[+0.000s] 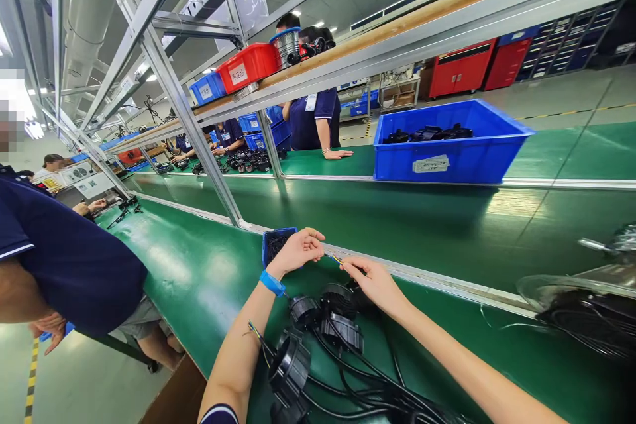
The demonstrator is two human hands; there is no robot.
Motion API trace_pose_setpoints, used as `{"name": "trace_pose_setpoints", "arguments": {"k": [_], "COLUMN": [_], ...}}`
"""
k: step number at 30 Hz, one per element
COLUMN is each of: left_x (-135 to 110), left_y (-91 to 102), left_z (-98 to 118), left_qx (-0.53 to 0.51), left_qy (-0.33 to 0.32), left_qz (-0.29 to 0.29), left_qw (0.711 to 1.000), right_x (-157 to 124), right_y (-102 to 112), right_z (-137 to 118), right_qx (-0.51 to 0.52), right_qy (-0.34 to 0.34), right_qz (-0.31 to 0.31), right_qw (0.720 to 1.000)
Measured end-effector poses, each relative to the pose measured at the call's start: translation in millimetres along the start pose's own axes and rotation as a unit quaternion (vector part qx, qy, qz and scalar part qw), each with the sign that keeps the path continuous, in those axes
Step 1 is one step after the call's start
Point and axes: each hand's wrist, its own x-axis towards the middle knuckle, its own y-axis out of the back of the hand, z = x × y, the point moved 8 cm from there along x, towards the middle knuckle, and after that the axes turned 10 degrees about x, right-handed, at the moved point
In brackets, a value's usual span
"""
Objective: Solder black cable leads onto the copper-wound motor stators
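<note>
Green belt worktop (199, 278), head view. Left hand (298, 250) and right hand (370, 278) meet at centre, each pinching an end of thin coloured wire leads (334, 257). Black round motor parts (328, 321) with cables lie at 6 o'clock; small blue tray (271, 242) at 9. Step judged: pairing the lead ends. Next calls for fine fingertip alignment. Big blue bin (457, 152) at 1 o'clock.

wire ends (334, 257): too small to tell | small blue tray (271, 239): half hidden by left hand (298, 249)
</note>
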Motion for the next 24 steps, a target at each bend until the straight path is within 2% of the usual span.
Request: {"name": "trace_pose_setpoints", "arguments": {"k": [11, 18, 24], "left_x": [0, -2, 4], "left_y": [-2.7, -2.3, -5.0], "left_z": [-3, 1, -12], "left_qx": [-0.013, 0.091, 0.012], "left_qy": [0.010, -0.003, 0.007], "left_qz": [-0.029, 0.006, 0.038], "left_qw": [0.999, 0.996, 0.999], "right_x": [0, -2, -1], "right_y": [0, 6, 5], "right_z": [3, 3, 2], "right_qx": [-0.006, -0.016, -0.015], "right_qy": [0.002, 0.000, -0.005], "right_qz": [0.005, 0.040, 0.034], "right_qw": [1.000, 0.999, 0.999]}}
